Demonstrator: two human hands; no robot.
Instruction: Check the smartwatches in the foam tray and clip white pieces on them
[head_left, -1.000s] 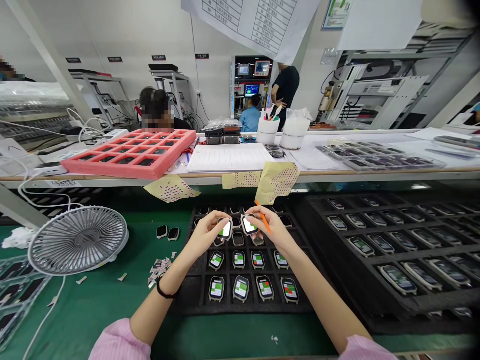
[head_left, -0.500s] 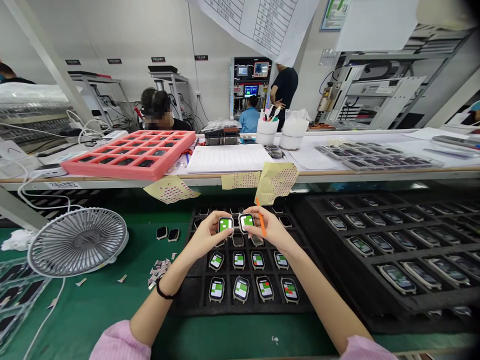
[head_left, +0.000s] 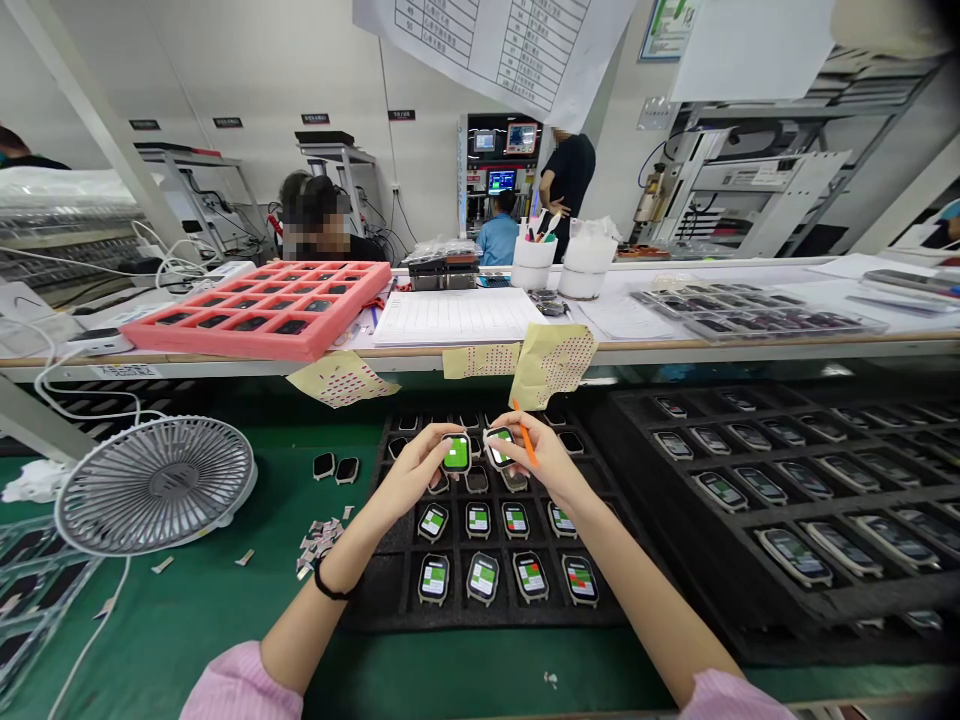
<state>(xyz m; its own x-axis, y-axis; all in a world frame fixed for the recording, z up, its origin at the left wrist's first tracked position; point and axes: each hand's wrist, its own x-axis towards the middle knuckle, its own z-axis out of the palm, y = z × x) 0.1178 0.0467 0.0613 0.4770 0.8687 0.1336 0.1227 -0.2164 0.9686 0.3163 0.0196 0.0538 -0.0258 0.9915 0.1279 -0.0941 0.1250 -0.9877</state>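
My left hand grips a square smartwatch with a lit green and white screen, its thumb at the screen's edge. A second smartwatch, tilted and also lit, is in my right hand. An orange stick-like tool also sits between the right fingers; its kind is not clear. Both watches are held over a black foam tray. In the tray's front rows lie several lit watches, such as a watch showing green and white. Darker watches in the back rows are partly hidden by my hands.
At right stands a stacked black tray of watches. A white fan is at left, near two loose watches and a pile of small tabs. Above runs a shelf edge with a pink foam tray and hanging yellow sheets.
The left watch's screen has changed to mostly green, and that thumb has shifted on it. The right watch has tilted and moved slightly right, with the orange tool lower.
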